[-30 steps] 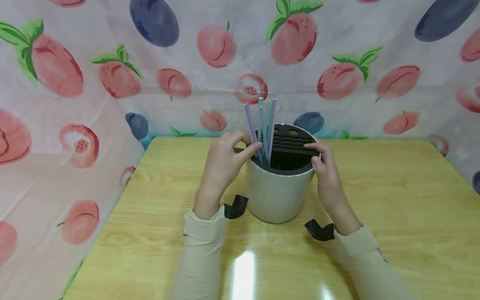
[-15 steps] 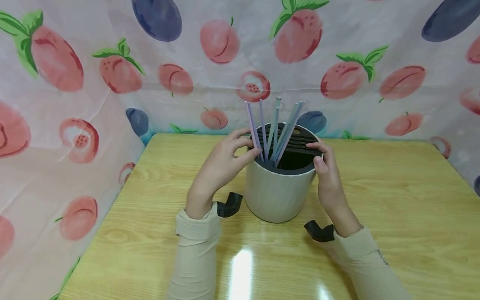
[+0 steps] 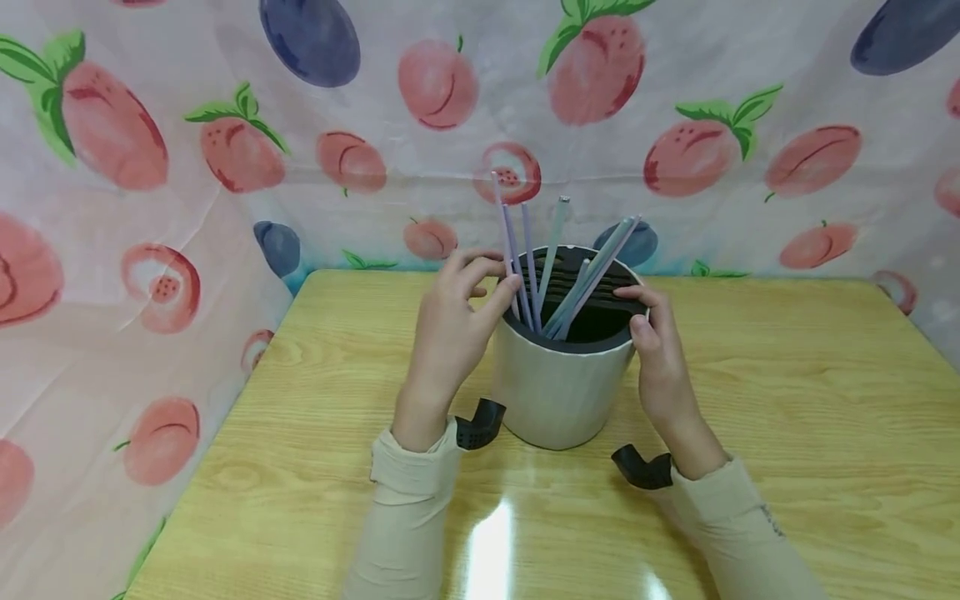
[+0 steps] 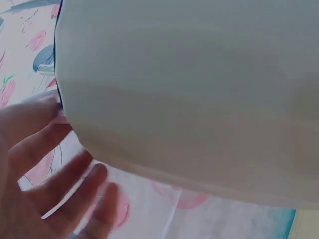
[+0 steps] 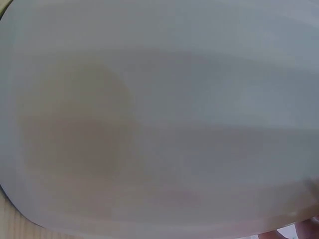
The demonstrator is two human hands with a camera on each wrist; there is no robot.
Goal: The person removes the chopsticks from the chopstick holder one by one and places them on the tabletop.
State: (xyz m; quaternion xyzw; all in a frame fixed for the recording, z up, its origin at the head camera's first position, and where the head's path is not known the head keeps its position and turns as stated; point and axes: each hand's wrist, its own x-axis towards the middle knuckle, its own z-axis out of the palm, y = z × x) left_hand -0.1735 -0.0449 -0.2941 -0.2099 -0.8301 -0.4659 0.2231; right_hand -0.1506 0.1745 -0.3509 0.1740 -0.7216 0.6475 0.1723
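Observation:
A round off-white utensil holder (image 3: 566,396) with a black slotted insert (image 3: 615,273) stands on the table. Several slim purple and teal sticks lean at different angles in its open front compartment. My left hand (image 3: 453,321) is at the left rim, thumb and forefinger pinching a pale purple stick (image 3: 498,196) that rises higher than the purple ones beside it. In the left wrist view the other fingers (image 4: 60,184) spread beside the holder's wall. With thumb outside and forefinger over the insert, my right hand (image 3: 663,358) grips the right rim. The holder's wall fills most of the right wrist view.
The wooden table (image 3: 300,400) spreads around the holder on all sides. A fruit-printed cloth (image 3: 420,183) hangs behind and at the left. Black curved camera mounts (image 3: 480,425) jut from both sleeves.
The sticks have fanned out, the teal ones tilting right. My left hand dipped slightly left, then came back, and one pale purple stick has risen above its neighbours. The right hand keeps its hold.

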